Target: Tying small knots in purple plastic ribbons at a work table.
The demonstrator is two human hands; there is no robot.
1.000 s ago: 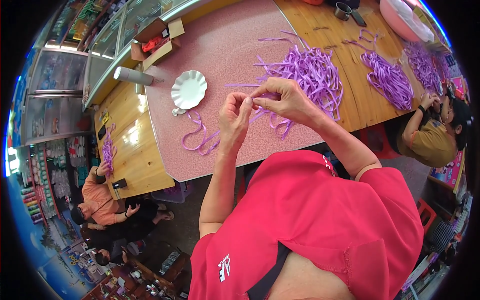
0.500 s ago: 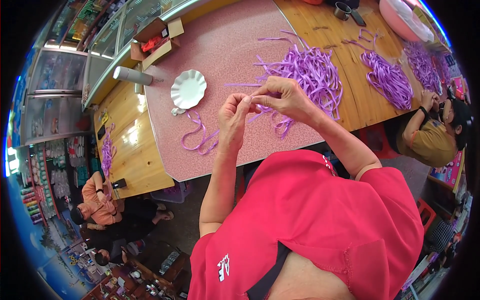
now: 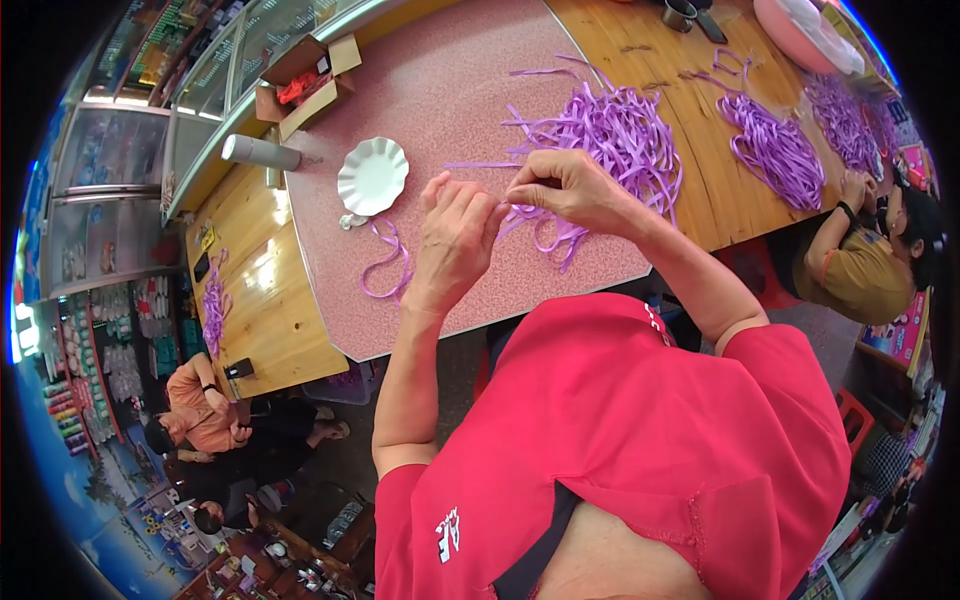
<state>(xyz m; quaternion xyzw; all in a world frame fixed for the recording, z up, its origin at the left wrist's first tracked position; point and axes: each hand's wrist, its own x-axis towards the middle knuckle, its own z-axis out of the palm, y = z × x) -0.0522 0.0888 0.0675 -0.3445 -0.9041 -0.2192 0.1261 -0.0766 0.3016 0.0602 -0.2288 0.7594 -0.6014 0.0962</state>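
Over the pink speckled tabletop [image 3: 440,90] both my hands are raised close together. My left hand [image 3: 455,235] is closed, back upward, its fingers curled on a thin purple ribbon. My right hand [image 3: 572,188] pinches the ribbon between thumb and forefinger, just right of the left hand. Only a short bit of ribbon shows between them; my fingers hide the rest. Behind the right hand lies a loose heap of purple ribbon [image 3: 625,140]. A curved purple strand [image 3: 372,285] rests left of my left wrist, near a white scalloped plate [image 3: 373,177].
A grey cylindrical bottle [image 3: 260,152] and an open cardboard box [image 3: 318,85] stand at the far left. More purple ribbon bundles [image 3: 775,150] lie rightward on the wooden tabletop [image 3: 650,50], near a metal mug [image 3: 679,14]. People sit at the right [image 3: 860,260] and left [image 3: 205,400].
My left hand has turned over, back upward, and moved slightly left, so a little more gap shows between the hands. The right hand keeps its pinch. The view has shifted slightly.
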